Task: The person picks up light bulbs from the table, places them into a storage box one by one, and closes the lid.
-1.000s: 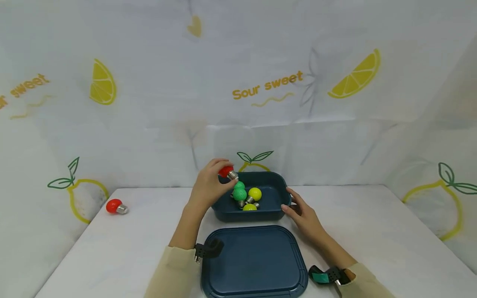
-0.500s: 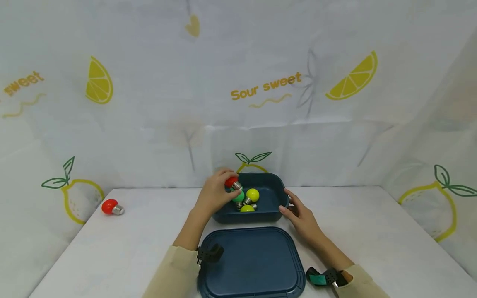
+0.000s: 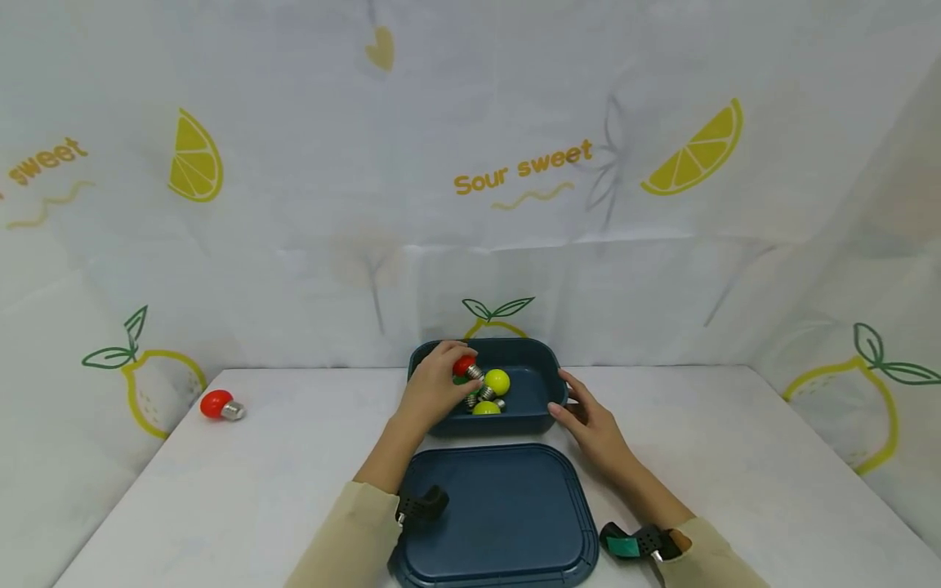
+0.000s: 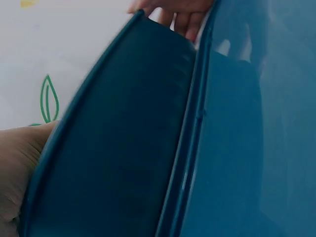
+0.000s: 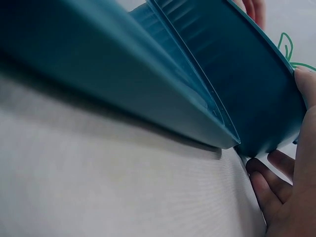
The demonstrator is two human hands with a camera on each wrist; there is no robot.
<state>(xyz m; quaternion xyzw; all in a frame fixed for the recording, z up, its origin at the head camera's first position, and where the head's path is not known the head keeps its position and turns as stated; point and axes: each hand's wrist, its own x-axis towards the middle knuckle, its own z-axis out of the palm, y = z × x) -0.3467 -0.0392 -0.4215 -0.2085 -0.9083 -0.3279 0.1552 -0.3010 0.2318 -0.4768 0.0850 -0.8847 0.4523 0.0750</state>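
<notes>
In the head view, my left hand (image 3: pixel 432 389) pinches a red light bulb (image 3: pixel 464 366) by its sides, low over the left part of a dark blue box (image 3: pixel 540 392). Inside the box lie yellow light bulbs (image 3: pixel 497 381) and a green light bulb (image 3: pixel 459 380) that my fingers and the red bulb partly cover. My right hand (image 3: pixel 597 429) holds the box at its right end. The right wrist view has that hand's thumb (image 5: pixel 307 84) at the rim and its fingers (image 5: pixel 269 190) low against the wall. Only the outer box wall (image 4: pixel 108 133) and part of my left hand (image 4: pixel 22 163) show in the left wrist view.
A second red bulb (image 3: pixel 220 405) lies on the white table (image 3: pixel 294 457) at the far left. Nearer than the box, a flat dark blue lid (image 3: pixel 500 514) lies under my left wrist strap. White cloth printed with lemons (image 3: pixel 709 155) hangs behind the table.
My left hand has come down and to the right with the red bulb, from above the box's left rim to inside its outline. The right hand keeps its place on the box.
</notes>
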